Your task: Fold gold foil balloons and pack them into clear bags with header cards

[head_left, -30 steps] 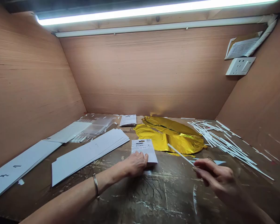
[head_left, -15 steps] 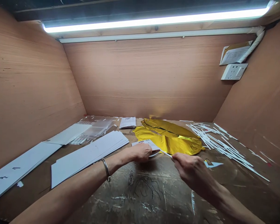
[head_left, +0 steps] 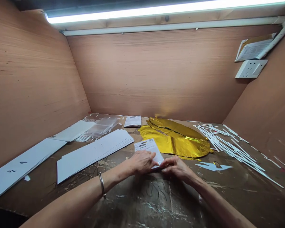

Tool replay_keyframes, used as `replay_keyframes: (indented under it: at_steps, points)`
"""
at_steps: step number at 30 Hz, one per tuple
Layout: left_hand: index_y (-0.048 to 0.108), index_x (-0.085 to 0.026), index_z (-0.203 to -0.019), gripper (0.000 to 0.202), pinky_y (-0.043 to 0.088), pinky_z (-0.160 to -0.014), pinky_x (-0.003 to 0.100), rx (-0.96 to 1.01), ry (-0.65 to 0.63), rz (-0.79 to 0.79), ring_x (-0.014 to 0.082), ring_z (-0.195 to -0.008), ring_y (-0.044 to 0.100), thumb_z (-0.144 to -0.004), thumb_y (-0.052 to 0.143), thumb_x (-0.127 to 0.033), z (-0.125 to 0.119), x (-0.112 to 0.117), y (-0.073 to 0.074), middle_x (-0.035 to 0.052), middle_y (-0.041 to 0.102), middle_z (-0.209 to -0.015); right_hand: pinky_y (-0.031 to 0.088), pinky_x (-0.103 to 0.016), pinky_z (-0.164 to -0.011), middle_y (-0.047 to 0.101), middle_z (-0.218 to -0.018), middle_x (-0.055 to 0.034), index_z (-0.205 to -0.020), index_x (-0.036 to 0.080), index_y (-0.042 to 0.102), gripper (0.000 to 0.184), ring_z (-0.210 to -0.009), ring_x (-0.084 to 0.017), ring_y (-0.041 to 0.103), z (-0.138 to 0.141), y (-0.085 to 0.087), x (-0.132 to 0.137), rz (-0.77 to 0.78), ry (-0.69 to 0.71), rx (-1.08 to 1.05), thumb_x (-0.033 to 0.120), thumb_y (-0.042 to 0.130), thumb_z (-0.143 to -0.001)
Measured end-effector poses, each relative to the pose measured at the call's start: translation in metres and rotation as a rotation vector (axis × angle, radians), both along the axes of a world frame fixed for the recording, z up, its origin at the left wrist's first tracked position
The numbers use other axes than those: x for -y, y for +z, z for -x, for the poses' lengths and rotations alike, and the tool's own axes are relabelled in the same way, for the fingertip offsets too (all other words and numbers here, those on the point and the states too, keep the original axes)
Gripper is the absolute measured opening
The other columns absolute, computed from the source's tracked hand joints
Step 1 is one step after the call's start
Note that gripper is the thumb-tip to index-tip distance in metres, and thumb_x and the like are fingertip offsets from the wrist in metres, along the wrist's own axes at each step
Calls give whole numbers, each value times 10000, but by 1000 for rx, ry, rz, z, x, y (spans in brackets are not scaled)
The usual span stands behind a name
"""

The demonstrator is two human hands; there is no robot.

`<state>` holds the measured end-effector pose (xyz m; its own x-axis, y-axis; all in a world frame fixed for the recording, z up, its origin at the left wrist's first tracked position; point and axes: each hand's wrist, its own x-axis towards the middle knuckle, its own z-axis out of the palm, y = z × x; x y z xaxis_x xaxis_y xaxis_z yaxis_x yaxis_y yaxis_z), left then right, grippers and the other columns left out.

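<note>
A white printed card packet (head_left: 148,148) lies on the scarred table just in front of the gold foil balloon (head_left: 175,137). My left hand (head_left: 141,162), with a metal bangle (head_left: 101,184) on its wrist, rests on the card's lower part and holds it. My right hand (head_left: 177,167) pinches at the card's lower right edge, touching the left hand's fingertips. The thin white stick from earlier is not visible; the fingers may hide it. A loose pile of white sticks (head_left: 230,148) lies to the right.
White boards (head_left: 95,155) lie left of the hands, with clear plastic sleeves (head_left: 99,125) and a stack of leaflets (head_left: 132,121) behind. A pale blue scrap (head_left: 212,166) lies right. Wooden walls enclose the table on three sides, with a wall socket (head_left: 251,68) at right.
My right hand has moved left to the card's edge, and the white stick it held no longer shows. The card now lies flat, no longer lifted, under my left hand.
</note>
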<state>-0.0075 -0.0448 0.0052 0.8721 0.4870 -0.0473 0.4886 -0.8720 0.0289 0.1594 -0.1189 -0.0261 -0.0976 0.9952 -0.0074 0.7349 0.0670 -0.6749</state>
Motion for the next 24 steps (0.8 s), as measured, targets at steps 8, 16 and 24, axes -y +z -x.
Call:
replay_keyframes:
  at_steps: [8,16,24]
  points:
    - [160,-137,-1339,602,45,-1009,504,107,65,36,263,-1292,27,-861,163,-503,-4,-25,-60,106,137,-1416,352,-207,-579,536,-693,3,-693,186,642,123,-665,-117,505,-3,-6,5,-168,132,170,187,528,-741]
    - [182,-161,-1339,617,18,-1013,495,125,76,37,241,-1296,30,-851,107,-530,-3,-25,-62,81,141,-1418,314,-282,-602,532,-735,-73,-711,135,520,148,-682,-179,461,7,-18,16,-294,72,445,187,428,-815]
    - [211,-162,-1332,619,15,-1010,496,155,53,28,246,-1295,44,-848,119,-536,-3,-26,-66,86,158,-1413,360,-300,-616,527,-771,-85,-700,150,480,114,-682,-185,469,31,-26,40,-379,-147,500,107,416,-784]
